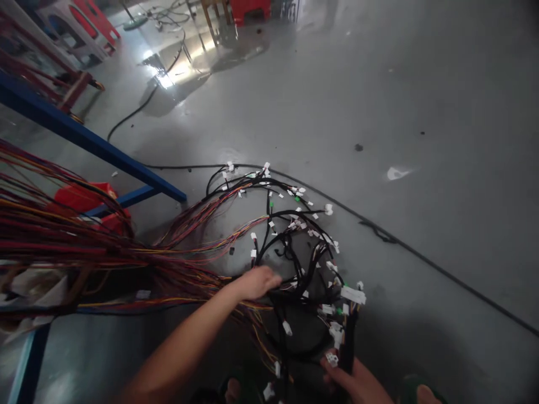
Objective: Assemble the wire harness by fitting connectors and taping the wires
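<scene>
Many coloured wires (202,249) run in from the left and end in black-wrapped branches with white connectors spread over the floor. My left hand (256,282) reaches across them, its fingers curled round a black-wrapped branch of the wire harness (297,294). Part of that grip is hidden behind the hand. At the bottom, my right hand (356,382) is closed on a thick black branch (347,345) standing up from the floor. A white connector (332,359) shows by its thumb, and a larger white connector (352,294) is at the branch's upper end.
A blue metal frame (105,148) stands at the left, with a red bin (90,202) beneath the wires. One long black cable (421,261) crosses the grey floor. Red and white stools (80,28) and a red trolley (63,84) are farther back. My feet (423,391) show at the bottom edge.
</scene>
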`<state>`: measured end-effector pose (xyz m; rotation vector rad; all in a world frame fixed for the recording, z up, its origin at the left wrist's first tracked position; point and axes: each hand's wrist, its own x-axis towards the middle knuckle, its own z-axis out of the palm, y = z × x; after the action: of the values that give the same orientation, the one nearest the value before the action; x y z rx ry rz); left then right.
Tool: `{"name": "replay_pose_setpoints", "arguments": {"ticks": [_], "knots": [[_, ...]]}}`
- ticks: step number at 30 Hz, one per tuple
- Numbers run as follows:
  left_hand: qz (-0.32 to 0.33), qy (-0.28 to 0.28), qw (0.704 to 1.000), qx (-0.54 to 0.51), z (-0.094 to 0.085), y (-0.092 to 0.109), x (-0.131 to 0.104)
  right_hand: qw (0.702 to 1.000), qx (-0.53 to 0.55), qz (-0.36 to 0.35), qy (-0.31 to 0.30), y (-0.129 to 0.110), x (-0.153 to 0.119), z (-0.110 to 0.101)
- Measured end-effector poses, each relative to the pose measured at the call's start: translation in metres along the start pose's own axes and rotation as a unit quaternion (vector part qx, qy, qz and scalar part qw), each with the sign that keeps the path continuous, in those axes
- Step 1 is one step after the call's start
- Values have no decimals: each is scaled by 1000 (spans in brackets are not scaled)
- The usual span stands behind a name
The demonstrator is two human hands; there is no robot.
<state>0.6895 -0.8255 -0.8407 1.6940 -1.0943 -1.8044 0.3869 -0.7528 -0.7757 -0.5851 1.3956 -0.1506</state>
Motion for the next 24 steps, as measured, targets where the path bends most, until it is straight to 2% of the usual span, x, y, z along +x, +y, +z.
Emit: {"name": "replay_pose_setpoints", "arguments": {"ticks": [3,6,10,13,15,18,20,21,22,24], "knots": [[-10,117,993,22,-6,-9,22,1000,-11,-1,2,-2,-2,1],[-32,184,982,23,-11,-12,33,1000,-19,-13,8,-6,-5,3],[-59,206,976,-31,-16,0,33,999,-16,-6,30,-9,-9,4],[-52,190,974,-108,-24,29,23,999,-29,3,40,-8,-9,1],[-32,169,971,-167,-39,62,6,997,-32,-24,60,-5,-5,1],[37,150,953,-261,-77,133,-37,993,22,-65,93,3,5,8],[190,154,858,-451,-105,191,-67,990,52,-61,112,7,12,17],[253,161,814,-497,-114,220,-80,989,55,-60,122,6,14,23],[280,154,797,-513,-120,248,-90,988,52,-61,129,4,13,29],[250,128,811,-514,-113,294,-103,992,33,-62,109,-12,3,43]]}}
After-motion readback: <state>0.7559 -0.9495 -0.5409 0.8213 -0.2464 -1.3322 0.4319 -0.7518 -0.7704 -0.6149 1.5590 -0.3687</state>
